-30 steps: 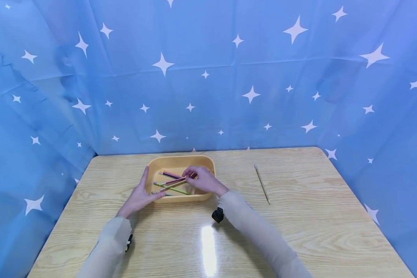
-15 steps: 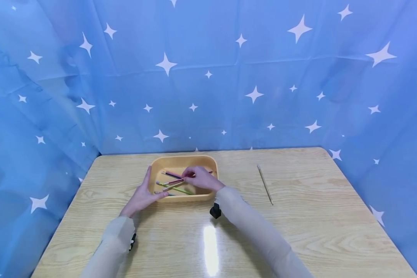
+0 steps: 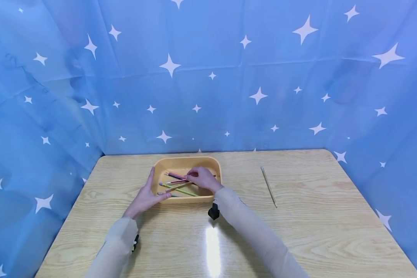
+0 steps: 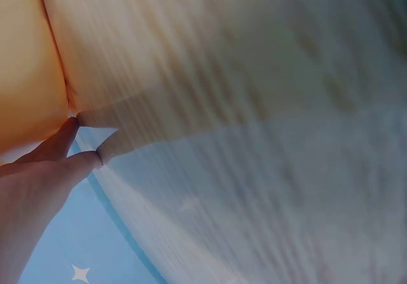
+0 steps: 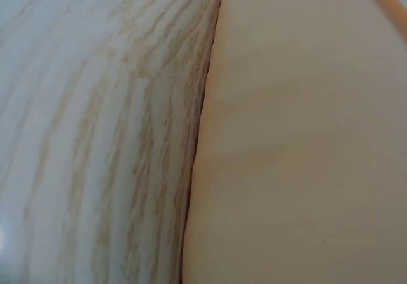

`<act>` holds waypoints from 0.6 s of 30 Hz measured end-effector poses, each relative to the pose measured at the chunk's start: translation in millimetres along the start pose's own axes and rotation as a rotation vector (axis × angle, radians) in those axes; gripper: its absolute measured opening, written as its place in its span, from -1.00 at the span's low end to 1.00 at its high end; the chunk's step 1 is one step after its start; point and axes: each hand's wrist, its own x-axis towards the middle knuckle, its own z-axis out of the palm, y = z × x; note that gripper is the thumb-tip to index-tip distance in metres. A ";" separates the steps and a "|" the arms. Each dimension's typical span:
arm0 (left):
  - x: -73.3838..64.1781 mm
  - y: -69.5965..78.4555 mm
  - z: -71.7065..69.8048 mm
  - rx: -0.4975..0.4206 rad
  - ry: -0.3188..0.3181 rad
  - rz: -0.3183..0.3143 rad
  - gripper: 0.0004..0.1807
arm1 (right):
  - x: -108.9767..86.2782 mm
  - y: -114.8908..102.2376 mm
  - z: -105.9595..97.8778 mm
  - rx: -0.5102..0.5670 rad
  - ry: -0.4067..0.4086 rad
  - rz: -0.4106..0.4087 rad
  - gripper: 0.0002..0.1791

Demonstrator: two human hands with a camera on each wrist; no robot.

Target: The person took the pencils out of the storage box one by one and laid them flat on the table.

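At a Wood-Grain Desk (image 3: 333, 224), Left Hand (image 3: 144, 199) Touches Tray (image 3: 194, 199), Right Hand (image 3: 203, 178) Pinches Inside It

Before a blue curtain (image 3: 226, 46) printed with white stars, a person's two arms reach over the desk from its near side. From left to right: a pale left sleeve (image 3: 112, 243), with a small dark device (image 3: 136, 243) at its inner edge, leads to the left hand, its fingers spread straight along the left end of the yellow-orange tray and its thumb lying across the near rim. From the left wrist, fingertips show against the tray's outer wall, low beside the desk.

Within the tray, a pink and dark blue pair of pencils (image 3: 175, 176) lies toward the back; a green pencil (image 3: 187, 192) slants below a gold pencil (image 3: 178, 187), and a dark pencil (image 3: 175, 196) by the near wall is partly hidden by the left thumb.

Over the tray's middle, the right hand's thumb and fingers are drawn together on a dark red pencil (image 3: 176, 181), which sits among the others. A black block (image 3: 213, 212) hangs at the cuff of the right sleeve (image 3: 253, 231). Farther right, well apart from the tray, a second gold pencil (image 3: 269, 187) lies aslant on the desk.
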 end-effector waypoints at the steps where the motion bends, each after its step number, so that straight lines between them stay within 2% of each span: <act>1: 0.2 -0.5 0.2 0.001 0.000 0.003 0.35 | -0.3 0.4 -0.4 0.002 -0.001 0.018 -0.73; 6: -0.2 -0.1 -0.8 -0.010 0.000 0.017 0.34 | -1.4 -1.4 -1.1 0.029 -0.014 0.069 -0.78; 18: 0.1 4.4 0.1 -0.018 0.004 0.001 0.34 | -1.2 -0.9 -1.0 -0.004 -0.002 0.082 -0.90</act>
